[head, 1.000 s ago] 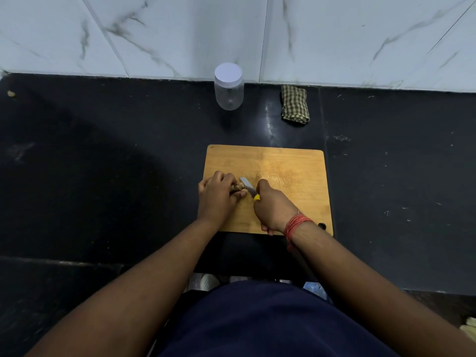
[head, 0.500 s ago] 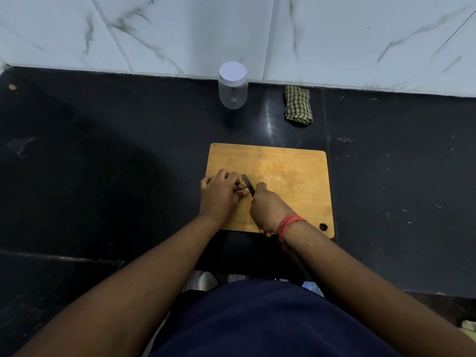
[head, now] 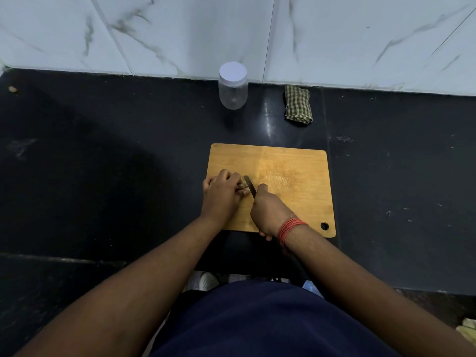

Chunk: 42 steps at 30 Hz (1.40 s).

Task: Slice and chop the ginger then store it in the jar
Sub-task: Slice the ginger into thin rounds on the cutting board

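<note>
L hand [head: 223, 194] fingers curled down over the ginger [head: 242, 186], pinning it to the wooden cutting board [head: 291, 176]; only a small brownish end of the ginger shows past the fingertips, rest hidden under the hand. R hand [head: 268, 211] wrapped tight round the knife handle, handle itself hidden in the fist; knife [head: 249, 186] blade angles up-left from the fist, edge right against the exposed ginger end, tip just past it. Both hands sit on the board's left-near part, L hand close to the left edge, R wrist w/ red thread band [head: 289, 229] at the near edge. Right & far parts of the board are bare wood w/ cut marks, hang hole [head: 324, 226] in the near-right corner. Board lies on a black stone counter [head: 103, 163]; its near edge is close to the counter front. Clear plastic jar [head: 233, 86], white lid on, stands upright at the back against the marble wall tiles [head: 334, 34], well apart from the board. Folded green checked cloth [head: 298, 104] lies right of the jar, also by the wall. Small crumb [head: 12, 89] far back-left on the counter.
</note>
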Each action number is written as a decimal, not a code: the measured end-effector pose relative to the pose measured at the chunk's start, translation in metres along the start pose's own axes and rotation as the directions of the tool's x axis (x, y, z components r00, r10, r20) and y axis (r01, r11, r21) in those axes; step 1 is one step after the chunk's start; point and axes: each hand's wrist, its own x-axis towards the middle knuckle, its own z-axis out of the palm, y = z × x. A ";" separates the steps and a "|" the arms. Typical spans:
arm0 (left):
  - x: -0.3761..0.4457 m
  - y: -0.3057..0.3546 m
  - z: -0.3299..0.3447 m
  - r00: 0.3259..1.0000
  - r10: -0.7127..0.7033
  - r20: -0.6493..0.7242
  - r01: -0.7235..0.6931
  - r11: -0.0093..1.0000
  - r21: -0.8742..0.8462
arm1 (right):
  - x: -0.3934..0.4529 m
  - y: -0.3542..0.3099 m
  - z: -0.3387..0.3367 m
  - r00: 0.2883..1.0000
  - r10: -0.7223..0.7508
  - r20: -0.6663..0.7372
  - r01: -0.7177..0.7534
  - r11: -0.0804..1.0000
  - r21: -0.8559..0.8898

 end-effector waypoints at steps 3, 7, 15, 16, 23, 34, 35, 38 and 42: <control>0.002 0.002 0.003 1.000 0.013 -0.001 -0.013 1.000 -0.027 | 0.001 -0.001 -0.003 1.000 0.011 -0.015 -0.011 1.000 0.015; 0.000 -0.002 0.005 1.000 -0.015 -0.027 0.013 0.999 -0.049 | 0.004 -0.005 0.000 1.000 0.009 -0.001 -0.009 1.000 -0.007; -0.002 -0.002 0.006 0.999 -0.021 -0.045 0.019 0.998 -0.054 | -0.005 -0.005 -0.006 0.996 0.043 0.072 -0.038 0.997 -0.070; -0.002 -0.001 0.006 0.999 -0.028 -0.041 0.026 0.999 -0.047 | -0.008 -0.006 -0.009 0.997 0.021 0.068 -0.015 0.997 -0.078; -0.004 0.000 0.006 0.999 -0.020 -0.038 0.018 0.999 -0.031 | -0.008 -0.007 -0.009 0.997 0.011 0.077 -0.003 0.994 -0.105; -0.004 0.001 0.003 0.999 -0.015 -0.040 0.014 0.999 -0.034 | -0.015 -0.004 -0.024 0.993 0.033 0.116 -0.008 0.979 -0.206; -0.004 0.001 0.003 0.999 -0.016 -0.038 0.015 0.999 -0.032 | -0.016 -0.004 -0.028 0.993 0.024 0.113 0.002 0.975 -0.221; -0.005 0.001 0.002 0.999 -0.015 -0.036 0.014 0.999 -0.032 | -0.022 -0.003 -0.036 0.994 -0.003 0.106 0.031 0.964 -0.265; -0.005 0.001 0.001 0.999 -0.012 -0.042 0.010 0.999 -0.037 | -0.023 -0.001 -0.038 0.997 -0.028 0.072 0.050 0.942 -0.332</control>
